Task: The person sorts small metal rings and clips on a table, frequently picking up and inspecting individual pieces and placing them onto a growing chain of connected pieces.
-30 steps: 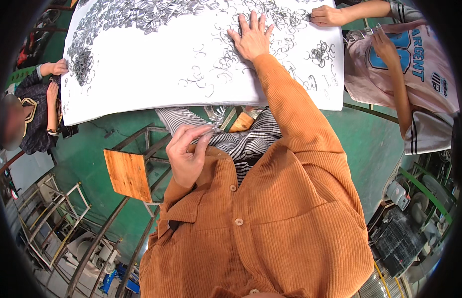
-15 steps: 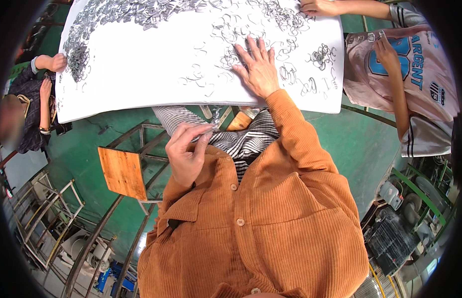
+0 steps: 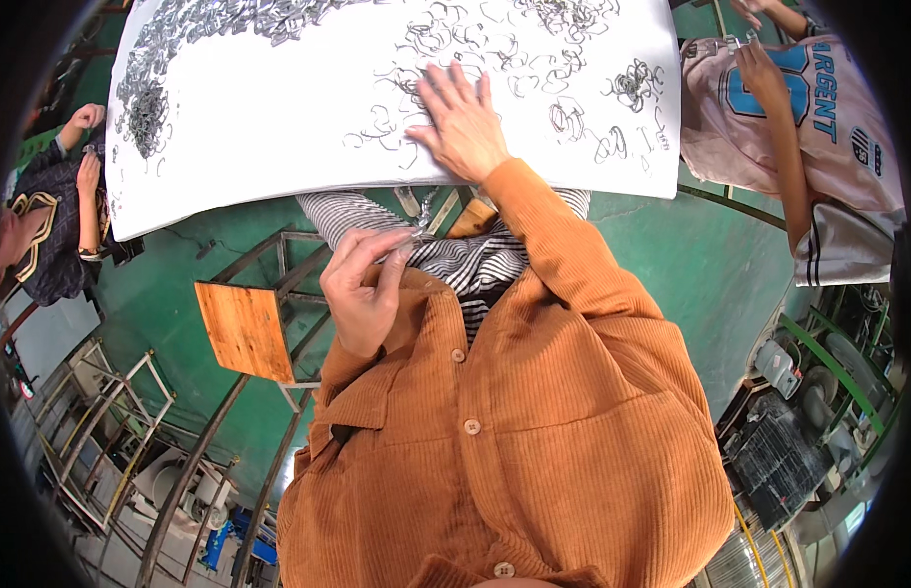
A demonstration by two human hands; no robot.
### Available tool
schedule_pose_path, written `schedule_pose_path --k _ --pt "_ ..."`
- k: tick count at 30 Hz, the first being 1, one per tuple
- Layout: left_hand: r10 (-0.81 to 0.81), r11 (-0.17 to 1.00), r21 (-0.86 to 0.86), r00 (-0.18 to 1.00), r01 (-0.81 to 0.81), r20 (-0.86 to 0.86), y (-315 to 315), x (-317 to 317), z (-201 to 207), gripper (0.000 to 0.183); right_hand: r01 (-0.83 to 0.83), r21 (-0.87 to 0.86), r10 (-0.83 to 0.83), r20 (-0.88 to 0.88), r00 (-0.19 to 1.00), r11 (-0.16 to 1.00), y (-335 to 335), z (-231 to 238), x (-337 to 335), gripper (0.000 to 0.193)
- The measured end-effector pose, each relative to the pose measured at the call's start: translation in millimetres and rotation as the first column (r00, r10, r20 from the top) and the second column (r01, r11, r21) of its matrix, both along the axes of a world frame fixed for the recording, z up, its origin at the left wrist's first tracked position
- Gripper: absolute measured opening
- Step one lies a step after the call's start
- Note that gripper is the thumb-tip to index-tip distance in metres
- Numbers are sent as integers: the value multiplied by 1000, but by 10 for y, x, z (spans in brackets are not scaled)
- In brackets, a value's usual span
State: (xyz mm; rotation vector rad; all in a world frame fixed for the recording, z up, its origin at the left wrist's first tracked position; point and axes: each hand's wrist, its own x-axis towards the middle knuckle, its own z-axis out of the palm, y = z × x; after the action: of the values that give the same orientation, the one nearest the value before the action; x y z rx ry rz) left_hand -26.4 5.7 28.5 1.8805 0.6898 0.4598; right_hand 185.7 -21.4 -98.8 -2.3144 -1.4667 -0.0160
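Observation:
My right hand [image 3: 467,129] lies on the white tabletop [image 3: 269,118], palm down with its fingers spread. Around its fingertips are thin, dark, curved strips [image 3: 431,41], scattered loosely. Above my lap, my left hand [image 3: 362,294] is closed in a pinch on a small shiny piece [image 3: 417,233], clear or silvery; its exact kind is too small to make out. A denser band of grey, flat, shiny pieces [image 3: 269,22] covers the table's far left part. Whatever may lie beneath my right palm is hidden.
A co-worker in a pink jersey [image 3: 759,108] holds a small piece at the right edge; another in dark clothes [image 3: 58,225] is at the left. Dark tangled clumps [image 3: 145,120] lie near the left edge. A wooden-topped stool [image 3: 242,330] stands left of me.
My right hand has slid left across the table, and some curved strips now lie farther left. My left hand keeps its pinch. Both co-workers' hands have moved off the table edges.

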Motion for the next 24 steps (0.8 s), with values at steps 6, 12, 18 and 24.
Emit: schedule_pose_path --k 6,12,18,24 --pt "29 999 -19 994 -27 103 -52 76 31 24 282 257 -253 -141 957 924 -514 104 264 15" --pt "-10 999 32 996 8 89 -59 113 33 24 395 313 -346 -202 916 864 -279 22 953 4" --pt "24 995 90 996 -32 88 -87 120 38 23 260 -47 -264 -191 945 964 -93 49 1176 12" --pt "92 995 30 987 -97 132 -87 140 21 21 157 139 -159 3 987 978 -135 -316 1394 19"
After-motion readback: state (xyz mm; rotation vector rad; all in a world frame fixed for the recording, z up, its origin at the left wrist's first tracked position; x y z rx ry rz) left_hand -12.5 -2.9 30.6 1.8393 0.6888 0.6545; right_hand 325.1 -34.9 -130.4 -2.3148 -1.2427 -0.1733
